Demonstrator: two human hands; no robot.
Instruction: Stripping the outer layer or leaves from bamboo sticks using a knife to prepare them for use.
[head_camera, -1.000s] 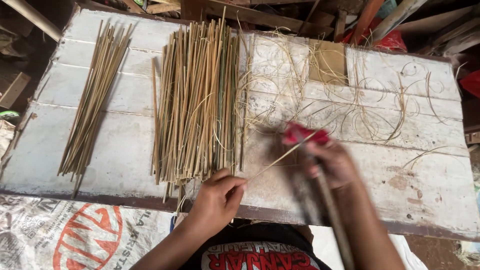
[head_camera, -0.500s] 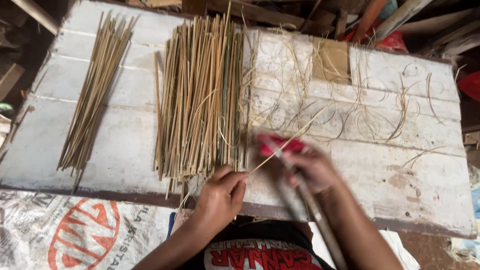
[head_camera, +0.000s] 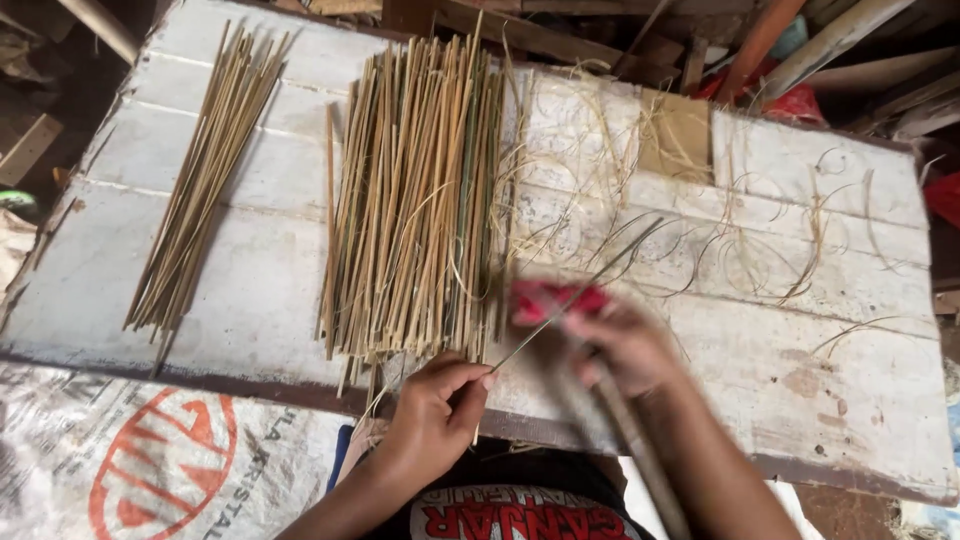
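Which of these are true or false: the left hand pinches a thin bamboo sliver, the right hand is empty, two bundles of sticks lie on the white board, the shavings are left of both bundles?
1. The left hand pinches a thin bamboo sliver. True.
2. The right hand is empty. False: it grips a red-handled tool, blurred.
3. Two bundles lie on the white wooden board. True: a small bundle of bamboo sticks and a large bundle of bamboo sticks.
4. The curled bamboo shavings lie left of both bundles. False: right.
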